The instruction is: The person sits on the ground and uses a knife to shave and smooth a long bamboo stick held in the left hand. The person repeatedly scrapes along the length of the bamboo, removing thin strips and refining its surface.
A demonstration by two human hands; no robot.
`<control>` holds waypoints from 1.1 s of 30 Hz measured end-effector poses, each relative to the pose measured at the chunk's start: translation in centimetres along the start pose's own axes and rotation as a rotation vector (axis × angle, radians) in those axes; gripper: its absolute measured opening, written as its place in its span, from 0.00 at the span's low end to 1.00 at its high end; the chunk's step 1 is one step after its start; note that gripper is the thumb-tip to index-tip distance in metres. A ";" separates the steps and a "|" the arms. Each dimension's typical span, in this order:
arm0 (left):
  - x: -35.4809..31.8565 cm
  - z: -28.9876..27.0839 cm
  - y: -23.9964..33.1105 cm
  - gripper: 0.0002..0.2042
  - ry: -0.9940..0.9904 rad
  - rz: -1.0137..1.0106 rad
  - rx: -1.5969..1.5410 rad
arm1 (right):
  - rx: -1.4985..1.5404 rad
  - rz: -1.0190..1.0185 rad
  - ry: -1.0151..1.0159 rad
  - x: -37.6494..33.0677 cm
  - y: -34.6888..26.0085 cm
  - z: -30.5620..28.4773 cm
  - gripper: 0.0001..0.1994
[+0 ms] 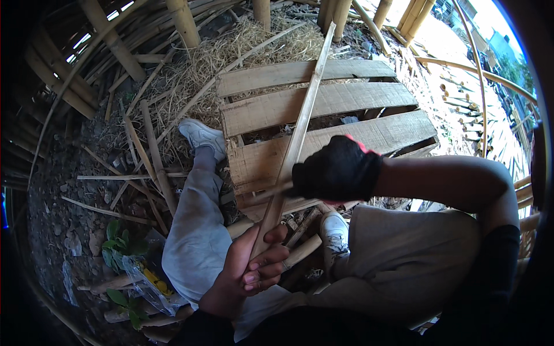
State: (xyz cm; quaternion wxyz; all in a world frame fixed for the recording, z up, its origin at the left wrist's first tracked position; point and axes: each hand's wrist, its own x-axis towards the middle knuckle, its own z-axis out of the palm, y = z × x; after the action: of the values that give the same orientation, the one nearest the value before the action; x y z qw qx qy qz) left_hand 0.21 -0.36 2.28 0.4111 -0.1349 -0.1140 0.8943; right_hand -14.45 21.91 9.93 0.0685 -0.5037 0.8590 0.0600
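My bare left hand (261, 266) is closed around the lower end of a long split bamboo strip (300, 124). The strip slants up and away over a slatted wooden pallet (340, 135), reaching past its far edge. In a black glove with red parts, my right hand (337, 170) is closed on a knife-like tool (270, 193) at the strip's right side. A thin, blurred piece of that tool points left across the strip, just above my left hand. The glove hides its handle.
My legs are spread around the pallet's near side, a white shoe (203, 138) left of it. Loose bamboo sticks (157, 153) lie on the left ground, near a plastic bag (151, 284) and green leaves. Behind are dry shavings (196, 72) and upright bamboo posts (183, 23).
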 end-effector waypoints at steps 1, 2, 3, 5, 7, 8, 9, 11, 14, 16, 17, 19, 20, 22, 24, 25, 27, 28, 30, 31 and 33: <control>0.0 0.2 -0.3 0.15 0.022 0.012 -0.009 | -0.027 0.032 0.117 0.3 2.5 0.9 0.14; 0.2 0.5 -0.3 0.15 0.019 0.010 -0.011 | -0.041 0.258 -0.043 1.1 5.6 0.9 0.15; 0.3 0.8 -0.4 0.15 0.015 0.012 -0.015 | -0.084 0.284 -0.045 0.8 9.0 1.2 0.15; 0.6 1.2 -0.4 0.15 0.007 0.000 -0.008 | -0.286 0.271 0.031 -0.4 14.0 2.2 0.17; 0.4 1.2 -0.3 0.15 0.011 0.008 -0.002 | -0.115 0.336 -0.026 0.2 11.6 1.4 0.16; 0.0 1.1 -0.2 0.15 0.012 0.030 -0.009 | -0.032 0.344 -0.051 1.2 9.6 0.9 0.15; -0.3 0.7 0.0 0.15 0.008 0.040 -0.018 | 0.027 0.345 -0.083 1.7 5.8 0.4 0.15; -0.2 0.4 0.1 0.15 -0.003 0.028 -0.008 | 0.064 0.074 0.019 0.7 0.4 -0.4 0.17; -0.2 0.2 -0.1 0.15 0.022 0.002 0.030 | 0.136 -0.156 0.338 0.6 2.1 1.9 0.14; 0.2 0.7 0.2 0.16 0.064 -0.040 0.088 | 0.003 0.217 0.008 1.0 7.4 1.7 0.19; 0.2 0.7 0.1 0.16 0.059 -0.039 0.083 | -0.091 0.284 -0.045 0.9 9.7 0.8 0.18; 0.4 0.8 0.1 0.16 0.055 -0.052 0.086 | -0.213 0.329 -0.076 0.2 13.3 1.0 0.19; 0.3 0.8 0.1 0.16 0.046 -0.052 0.082 | -0.199 0.317 -0.059 0.1 12.9 1.6 0.19; -0.1 0.5 0.0 0.16 0.034 -0.025 0.069 | 0.108 0.346 -0.095 1.4 7.2 0.5 0.20; -0.1 0.3 0.3 0.16 0.024 -0.031 0.095 | 0.075 0.116 -0.035 1.0 0.4 -0.2 0.19; 0.0 0.1 0.2 0.16 0.020 -0.038 0.106 | 0.145 -0.073 0.241 0.4 -0.6 1.3 0.14; 0.0 0.0 0.0 0.16 0.083 -0.038 0.119 | 0.046 -0.160 0.258 0.1 0.6 1.8 0.13; 0.1 0.2 -0.2 0.16 0.109 -0.030 0.131 | 0.043 -0.018 0.105 0.5 1.9 0.8 0.16; 0.4 0.5 -0.1 0.17 0.079 -0.035 0.104 | -0.005 0.254 -0.065 1.3 6.9 -0.4 0.20; 0.5 0.6 -0.1 0.17 0.068 -0.040 0.094 | -0.043 0.383 -0.079 1.1 10.4 0.5 0.21; 0.6 0.8 -0.5 0.16 0.078 -0.028 0.129 | -0.098 0.404 -0.045 1.0 13.6 -0.2 0.24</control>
State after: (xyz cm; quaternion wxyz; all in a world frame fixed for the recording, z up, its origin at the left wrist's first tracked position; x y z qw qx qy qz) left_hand -0.08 0.30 3.11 0.4353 -0.1413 -0.0417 0.8881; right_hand -26.81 27.61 10.44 0.0497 -0.3227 0.9369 0.1251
